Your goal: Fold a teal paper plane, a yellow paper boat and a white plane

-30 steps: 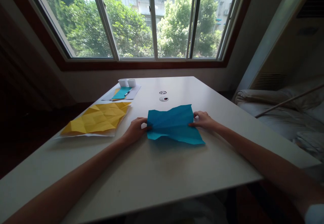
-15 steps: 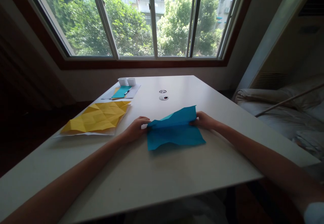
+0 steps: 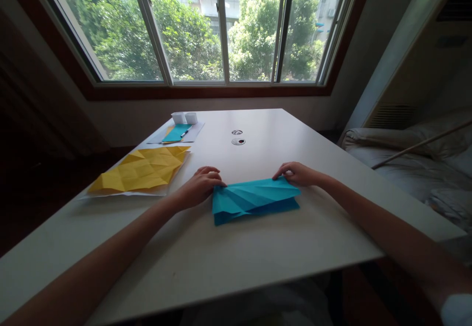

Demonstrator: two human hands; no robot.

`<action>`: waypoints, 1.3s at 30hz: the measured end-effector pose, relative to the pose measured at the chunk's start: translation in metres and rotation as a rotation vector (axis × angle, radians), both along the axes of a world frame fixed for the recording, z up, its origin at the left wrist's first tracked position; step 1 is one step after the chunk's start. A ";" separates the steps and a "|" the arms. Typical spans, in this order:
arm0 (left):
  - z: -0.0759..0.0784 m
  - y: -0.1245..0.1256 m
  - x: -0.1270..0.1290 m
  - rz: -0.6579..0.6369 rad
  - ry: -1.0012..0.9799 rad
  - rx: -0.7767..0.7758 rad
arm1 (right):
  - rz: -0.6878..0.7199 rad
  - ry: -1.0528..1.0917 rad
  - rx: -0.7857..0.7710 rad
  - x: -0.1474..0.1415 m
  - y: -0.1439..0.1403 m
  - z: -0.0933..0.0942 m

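Note:
A creased sheet of blue paper (image 3: 254,197) lies on the white table in front of me, folded over so that its far part covers the near part. The fold runs along the far side, and the loose edges face me, slightly apart. My left hand (image 3: 202,184) grips the far left corner of the fold, fingers together. At the far right corner, my right hand (image 3: 293,173) pinches the fold between thumb and fingers.
On the left lies a creased yellow paper sheet (image 3: 143,169) over white paper. Farther back are two small white containers (image 3: 184,118), a blue paper piece (image 3: 176,133) and a pen (image 3: 186,132). Two round table inserts (image 3: 238,141) sit mid-table. The white table (image 3: 221,277) ends before the window.
The raised far half of the blue paper has come down toward me over the near half. Both hands have shifted onto the fold's ends.

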State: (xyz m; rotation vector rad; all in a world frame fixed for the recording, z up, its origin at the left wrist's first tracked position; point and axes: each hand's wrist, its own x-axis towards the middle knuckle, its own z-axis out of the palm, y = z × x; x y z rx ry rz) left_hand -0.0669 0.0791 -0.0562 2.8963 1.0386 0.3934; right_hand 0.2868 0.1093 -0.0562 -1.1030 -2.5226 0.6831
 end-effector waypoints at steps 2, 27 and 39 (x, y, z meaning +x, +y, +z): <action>0.003 -0.002 0.000 -0.014 0.023 -0.005 | 0.019 -0.036 0.023 0.002 -0.001 0.001; 0.005 -0.026 0.029 -0.058 -0.022 -0.178 | 0.220 -0.242 0.157 -0.013 -0.026 0.015; -0.018 -0.048 0.049 0.164 0.119 -0.167 | 0.070 -0.378 0.408 -0.052 -0.059 0.003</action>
